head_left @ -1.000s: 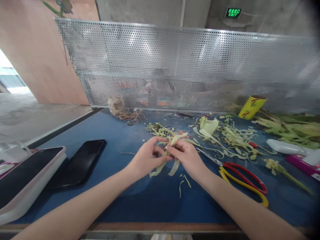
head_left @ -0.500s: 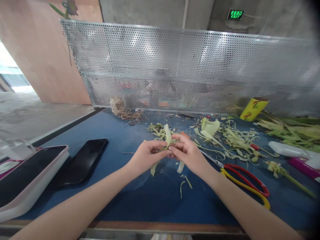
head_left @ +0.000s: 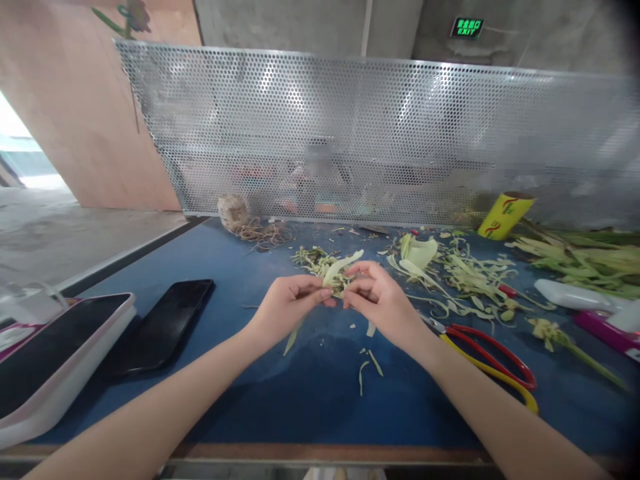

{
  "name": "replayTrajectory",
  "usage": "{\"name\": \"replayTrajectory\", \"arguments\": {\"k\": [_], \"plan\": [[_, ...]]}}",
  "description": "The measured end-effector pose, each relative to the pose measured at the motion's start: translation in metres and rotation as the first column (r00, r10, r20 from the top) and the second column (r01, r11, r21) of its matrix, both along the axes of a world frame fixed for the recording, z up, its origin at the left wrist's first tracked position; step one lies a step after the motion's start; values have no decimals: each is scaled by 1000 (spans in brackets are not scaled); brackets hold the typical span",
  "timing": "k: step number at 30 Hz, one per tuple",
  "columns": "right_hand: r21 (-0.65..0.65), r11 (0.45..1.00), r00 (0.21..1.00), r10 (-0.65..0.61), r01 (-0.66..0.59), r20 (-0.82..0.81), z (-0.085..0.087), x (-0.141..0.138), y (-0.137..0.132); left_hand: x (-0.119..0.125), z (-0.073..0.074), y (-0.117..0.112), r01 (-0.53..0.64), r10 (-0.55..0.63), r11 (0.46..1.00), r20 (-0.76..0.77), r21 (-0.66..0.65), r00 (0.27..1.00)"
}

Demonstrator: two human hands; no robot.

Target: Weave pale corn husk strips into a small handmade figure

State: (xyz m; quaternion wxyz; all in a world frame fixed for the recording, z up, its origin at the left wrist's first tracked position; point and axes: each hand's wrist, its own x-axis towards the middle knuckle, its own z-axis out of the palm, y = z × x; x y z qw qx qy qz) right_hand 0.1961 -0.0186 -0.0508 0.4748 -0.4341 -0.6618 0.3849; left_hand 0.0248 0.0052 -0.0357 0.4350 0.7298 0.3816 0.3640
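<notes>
Blue table (head_left: 300, 413): black phone (head_left: 167, 323), scissors (head_left: 456, 331); left hand (head_left: 287, 303) pinching pale strip (head_left: 340, 268), right hand (head_left: 386, 303) loosely spread.

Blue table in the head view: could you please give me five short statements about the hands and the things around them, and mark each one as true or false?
1. The left hand holds a pale green strip. True.
2. Both handles of the scissors are blue. False: on the scissors, one handle is red and the other is yellow.
3. The tangled brown string lies to the right of the yellow roll. False: the tangled brown string is to the left of the yellow roll.
4. The black phone lies to the left of the hands. True.
5. The exit sign shines red. False: the exit sign shines green.
</notes>
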Motion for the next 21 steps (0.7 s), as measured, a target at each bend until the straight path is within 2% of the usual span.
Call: {"name": "replayTrajectory", "arguments": {"k": [5, 7, 16, 21], "plan": [[-37, 999, 999, 38, -38, -16, 0, -2, -1, 1, -3, 3, 67, -36, 975, 148, -213, 988], [-37, 999, 999, 35, -35, -5, 1, -1, -2, 1, -5, 3, 104, -54, 961, 196, -255, 979], [-13, 1000, 1000, 11, -11, -12, 6, 3, -1, -1, -2, 2, -4, 25, 984, 118, -180, 993], [26, 1000, 1000, -12, 11, 20, 2, 3, -2, -1, -1, 1, 54, -19, 965, 137, -256, 990]]}}
